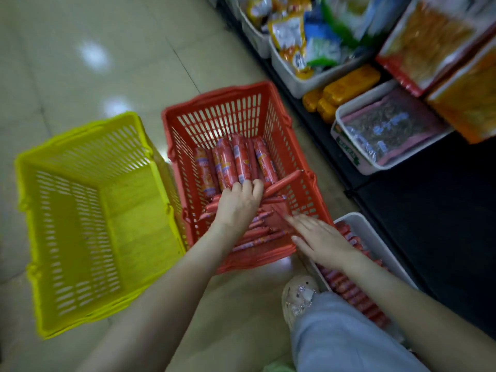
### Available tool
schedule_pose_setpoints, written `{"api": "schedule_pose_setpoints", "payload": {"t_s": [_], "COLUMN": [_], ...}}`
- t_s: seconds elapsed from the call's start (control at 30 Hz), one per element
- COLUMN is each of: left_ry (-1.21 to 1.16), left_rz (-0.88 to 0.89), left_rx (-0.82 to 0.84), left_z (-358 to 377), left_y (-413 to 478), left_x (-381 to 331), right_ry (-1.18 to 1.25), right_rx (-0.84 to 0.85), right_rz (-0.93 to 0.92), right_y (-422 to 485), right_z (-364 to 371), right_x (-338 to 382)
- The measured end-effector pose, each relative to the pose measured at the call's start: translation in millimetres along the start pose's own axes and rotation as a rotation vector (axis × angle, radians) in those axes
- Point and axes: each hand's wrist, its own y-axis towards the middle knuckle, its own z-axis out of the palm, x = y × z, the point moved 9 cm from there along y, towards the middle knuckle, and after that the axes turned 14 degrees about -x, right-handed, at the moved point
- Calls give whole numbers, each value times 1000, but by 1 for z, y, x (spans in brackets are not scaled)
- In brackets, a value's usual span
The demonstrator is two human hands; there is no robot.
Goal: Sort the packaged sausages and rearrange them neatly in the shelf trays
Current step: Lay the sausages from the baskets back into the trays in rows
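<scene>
A yellow basket (67, 237) sat on the floor at the left; just beside it on the right stood a red basket (214, 98); fat sausages (230, 162) lay side by side in its far part, and thin sausages (257, 233) were piled in its near part; one long sausage (284, 182) lay across the pile. The left hand (239, 205) reached into the red basket; its fingers (248, 187) were curled over the near ends of the fat sausages. The right hand (319, 237) was flat over the near right corner of the red basket, its fingers straight and a little spread; I could not tell if they touched anything. Under that arm a white tray (375, 237) held a neat row of sausages (349, 288); more trays of snack packs (308, 41) sat far right on the shelf.
</scene>
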Motion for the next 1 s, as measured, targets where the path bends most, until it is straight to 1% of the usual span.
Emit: {"api": "schedule_pose_setpoints", "payload": {"t_s": [0.03,0.07,0.1,0.17,0.2,0.23,0.27,0.33,0.37,0.47,0.53,0.67,0.8,0.87,0.93,1.0], "left_ry": [-11,-13,-24,-45,-57,-73,-79,-89,-111,-218,-275,-380,-493,-533,-603,-685], "left_rz": [-3,-12,-2,10,24,44,74,120,136,160,210,322,482,590,695,792], "left_rx": [-30,-79,-165,-303,-375,-451,-522,-637,-688,-830,-882,-863,-747,-691,-591,-414], "left_z": [-27,-61,-92,-158,-190,-223,-254,-312,-338,-399,-425,-446,-448,-446,-439,-428], "left_y": [4,9,12,18,21,23,23,20,15,-5,-20,-42,-65,-82,-100,-122], "left_x": [3,8,10,5,-1,-8,-18,-42,-55,-96,-131,-210,-301,-350,-397,-442], "right_ry": [120,283,460,830,1001,1140,1256,1453,1514,1566,1576,1511,1445,1481,1539,1570], "right_rx": [50,54,-9,-138,-181,-215,-261,-370,-453,-739,-866,-1054,-1235,-1332,-1432,-1528], "right_rz": [121,233,347,461,454,403,342,294,282,256,248,340,425,462,524,571], "right_y": [-1,-1,-1,-9,-14,-21,-28,-51,-65,-121,-164,-253,-345,-394,-440,-483], "right_z": [-16,-36,-61,-113,-141,-167,-192,-235,-254,-297,-313,-328,-326,-318,-301,-280], "right_x": [7,15,25,54,77,100,120,153,163,176,175,150,111,93,75,60]}}
